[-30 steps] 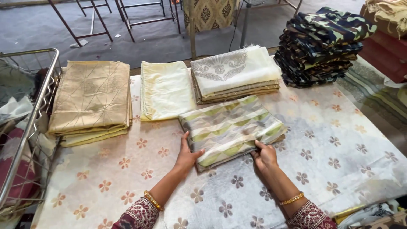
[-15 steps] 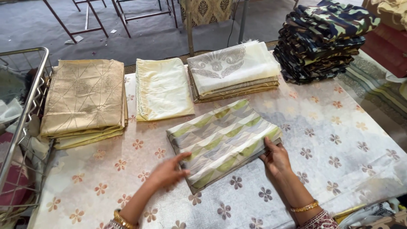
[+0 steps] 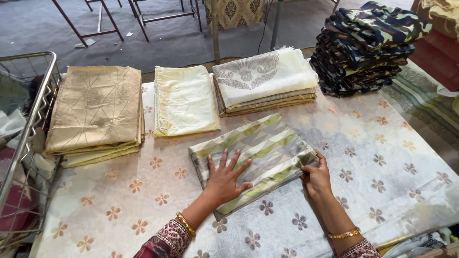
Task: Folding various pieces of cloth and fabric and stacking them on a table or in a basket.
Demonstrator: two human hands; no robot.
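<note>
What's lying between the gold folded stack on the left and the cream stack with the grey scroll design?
In the head view, a single pale yellow folded cloth lies between the gold folded stack and the cream stack with the grey scroll design.

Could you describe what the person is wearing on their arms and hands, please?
Both hands, left and right, are bare, with no gloves and no rings that can be made out. Each wrist carries a gold bangle: left bangle, right bangle. The sleeves are dark maroon with pale patterned embroidery at the cuffs.
</note>
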